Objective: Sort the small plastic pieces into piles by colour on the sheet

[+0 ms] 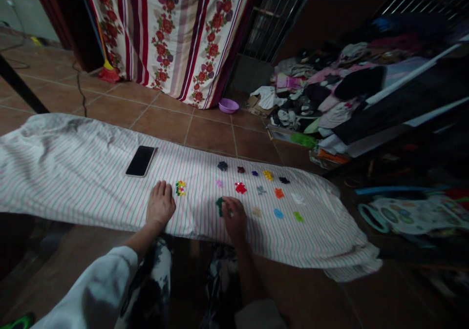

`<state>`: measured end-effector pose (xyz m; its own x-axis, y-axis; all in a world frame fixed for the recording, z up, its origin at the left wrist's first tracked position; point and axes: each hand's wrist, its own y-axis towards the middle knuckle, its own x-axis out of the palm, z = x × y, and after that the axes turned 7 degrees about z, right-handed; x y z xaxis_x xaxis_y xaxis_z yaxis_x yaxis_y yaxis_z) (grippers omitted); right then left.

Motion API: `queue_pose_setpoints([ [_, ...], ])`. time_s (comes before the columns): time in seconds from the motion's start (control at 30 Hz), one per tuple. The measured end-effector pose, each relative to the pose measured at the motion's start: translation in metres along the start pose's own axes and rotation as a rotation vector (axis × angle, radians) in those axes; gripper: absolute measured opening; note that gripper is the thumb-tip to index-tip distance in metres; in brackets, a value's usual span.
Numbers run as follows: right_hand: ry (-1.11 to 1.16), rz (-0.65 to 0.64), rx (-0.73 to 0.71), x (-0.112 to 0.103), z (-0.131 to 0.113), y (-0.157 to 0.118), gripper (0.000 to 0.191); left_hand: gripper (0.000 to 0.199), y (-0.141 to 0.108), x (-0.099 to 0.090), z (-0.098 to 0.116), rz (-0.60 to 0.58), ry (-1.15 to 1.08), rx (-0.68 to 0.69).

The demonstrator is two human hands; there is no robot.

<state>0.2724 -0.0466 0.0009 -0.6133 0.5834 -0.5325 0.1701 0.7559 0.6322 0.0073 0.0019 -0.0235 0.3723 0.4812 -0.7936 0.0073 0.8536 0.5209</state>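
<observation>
My left hand (pixel 161 203) lies flat on the striped cloth, its fingers stretched out, just left of a small cluster of yellow, green, red and white pieces (pixel 181 188). Over the right edge of a dark green pile (pixel 220 206) is my right hand (pixel 235 215), with bent fingertips drawn together; whatever they pinch is too small to make out. Behind that hand sit a pink pile (pixel 219 183) and a red pile (pixel 240 188). To its right lie a beige pile (pixel 256 212), a light blue pile (pixel 278 214) and a lime green pile (pixel 298 216).
More small piles, among them grey (pixel 261 190), orange (pixel 279 193) and yellow (pixel 268 175), lie on the striped cloth (pixel 198 221). A phone (pixel 141 161) rests at left. Beyond are a flowered curtain (pixel 164 36), a purple basin (pixel 228 106) and heaped clothes (pixel 315 85).
</observation>
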Motion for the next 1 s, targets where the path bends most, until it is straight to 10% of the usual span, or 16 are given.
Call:
queue_pose_setpoints([
  [0.23,0.084,-0.331,-0.108,0.067,-0.042,0.014,0.027,0.042,0.0,0.0,0.0,0.015,-0.008,-0.007],
  [0.5,0.073,-0.353,-0.061,0.122,-0.052,0.04,0.03,0.042,0.0,0.001,0.0,0.005,0.021,0.012],
  [1.0,0.012,-0.388,0.005,0.132,-0.052,0.038,0.011,0.04,0.0,0.002,-0.001,0.036,0.017,0.046],
])
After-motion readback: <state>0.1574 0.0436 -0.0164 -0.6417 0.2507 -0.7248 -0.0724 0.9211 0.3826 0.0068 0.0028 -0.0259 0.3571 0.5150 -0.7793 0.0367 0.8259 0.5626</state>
